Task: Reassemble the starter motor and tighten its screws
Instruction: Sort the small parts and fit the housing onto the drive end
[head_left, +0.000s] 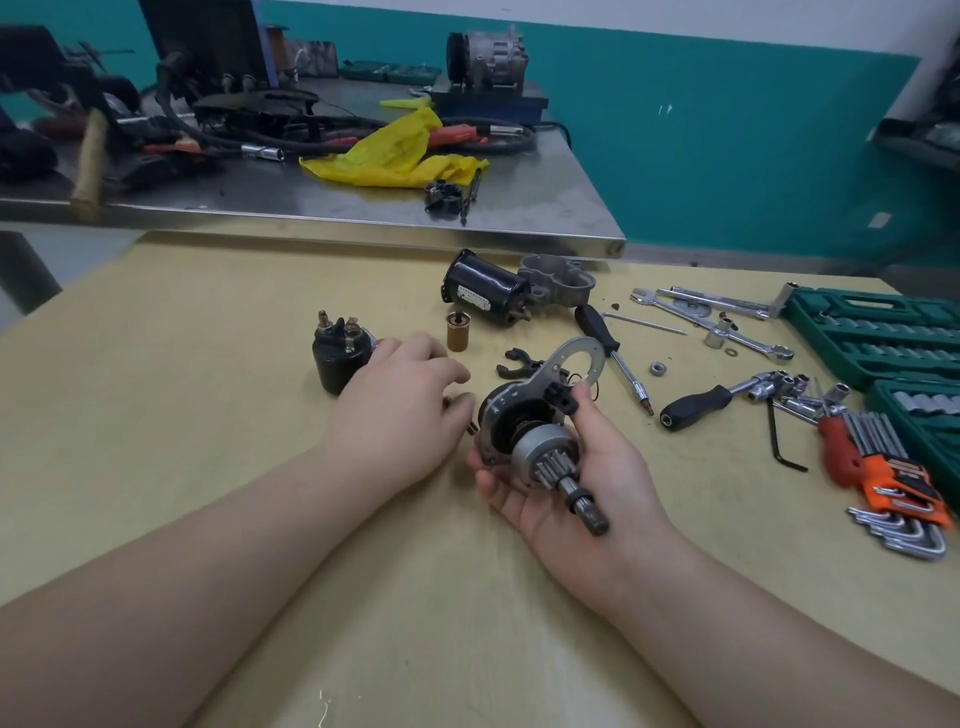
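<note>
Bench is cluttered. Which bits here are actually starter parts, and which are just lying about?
Job: pinion assembly in right hand; solenoid; motor body; housing; screwdriver.
Lying about: yellow bag, hammer, hex keys.

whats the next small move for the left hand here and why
Probably lift the small screw under the left hand's fingertips and carry it to the drive assembly gripped in the right hand, since its plate looks unfastened.

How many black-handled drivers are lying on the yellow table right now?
2. One black-handled screwdriver lies just beyond the held drive assembly, tip toward the person. The other, a black-handled socket driver, lies right of it. More may be hidden among the tools.
</note>
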